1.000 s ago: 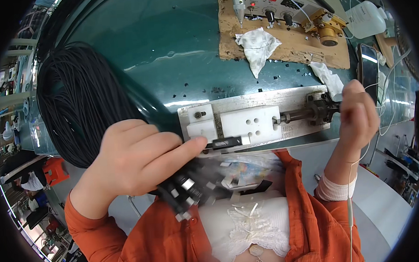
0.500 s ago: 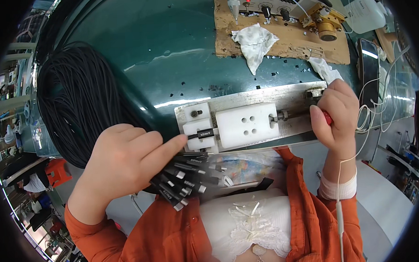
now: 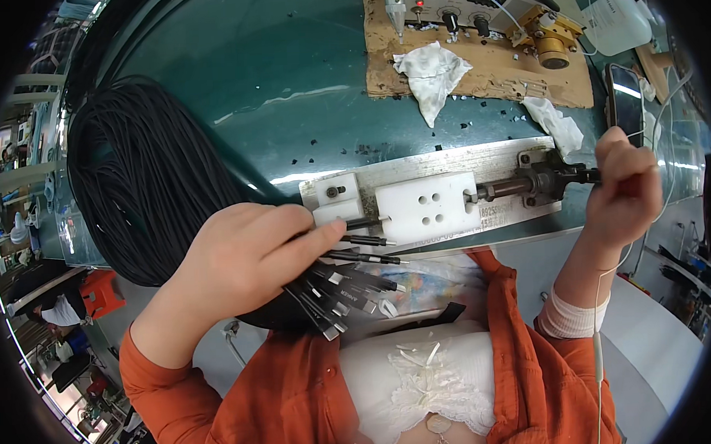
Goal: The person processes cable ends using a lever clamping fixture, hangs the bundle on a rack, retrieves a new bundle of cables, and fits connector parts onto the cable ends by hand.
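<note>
My left hand (image 3: 251,257) is closed around a bundle of black cables (image 3: 327,293) with metal plug ends fanned out to the right. Its fingertips lie at the small white holder block (image 3: 339,211), where a black plug (image 3: 363,222) points toward the larger white block (image 3: 427,209) with several holes. Both blocks sit on a metal base plate (image 3: 494,158). At the plate's right end stands a push clamp (image 3: 538,183), its rod joined to the larger block. My right hand (image 3: 624,187) grips the clamp's handle, mostly hidden in the fist.
A big coil of black cable (image 3: 146,167) lies on the green table at left. Behind the fixture are a control box (image 3: 465,7) on cardboard, crumpled white tissues (image 3: 432,74), a phone (image 3: 624,99) and a white bottle (image 3: 619,23). Black scraps dot the table; a thin white wire hangs at right.
My right hand has swung the clamp handle outward to the right, baring the rod. The larger block has shifted slightly right. My left hand has moved right, over the small holder.
</note>
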`<state>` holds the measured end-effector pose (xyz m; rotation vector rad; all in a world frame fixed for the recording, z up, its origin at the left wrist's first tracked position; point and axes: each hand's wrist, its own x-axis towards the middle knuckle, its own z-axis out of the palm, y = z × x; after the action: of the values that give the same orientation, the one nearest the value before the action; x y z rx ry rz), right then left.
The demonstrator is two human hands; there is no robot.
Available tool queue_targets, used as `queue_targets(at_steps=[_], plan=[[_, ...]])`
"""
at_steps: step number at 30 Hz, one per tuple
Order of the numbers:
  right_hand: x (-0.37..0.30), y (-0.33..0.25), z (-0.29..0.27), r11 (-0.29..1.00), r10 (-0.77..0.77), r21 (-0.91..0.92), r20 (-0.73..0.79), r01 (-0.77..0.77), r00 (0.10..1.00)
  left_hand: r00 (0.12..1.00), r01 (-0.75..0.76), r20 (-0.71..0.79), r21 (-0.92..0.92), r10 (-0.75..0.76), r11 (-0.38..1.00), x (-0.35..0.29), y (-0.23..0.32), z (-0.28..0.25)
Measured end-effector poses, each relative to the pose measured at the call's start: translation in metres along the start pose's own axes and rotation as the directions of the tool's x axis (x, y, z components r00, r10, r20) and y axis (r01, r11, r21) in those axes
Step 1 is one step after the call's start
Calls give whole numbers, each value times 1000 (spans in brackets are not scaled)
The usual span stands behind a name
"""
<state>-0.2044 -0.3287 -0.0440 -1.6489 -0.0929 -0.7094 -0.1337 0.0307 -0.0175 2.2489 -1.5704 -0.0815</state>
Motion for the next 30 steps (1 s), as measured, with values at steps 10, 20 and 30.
queue_targets(at_steps=[10,20,30], plan=[[1,-7,34,697,-60,-552,592,458,804,964,104,238,59,-115,993,3,6,-23],[8,0,-9,991,37,125,21,-39,999,992,1,128,120,-17,993,-1,7,-5],[1,-11,24,838,-42,-478,426,265,904,976,24,208,154,-56,988,-2,11,-18]])
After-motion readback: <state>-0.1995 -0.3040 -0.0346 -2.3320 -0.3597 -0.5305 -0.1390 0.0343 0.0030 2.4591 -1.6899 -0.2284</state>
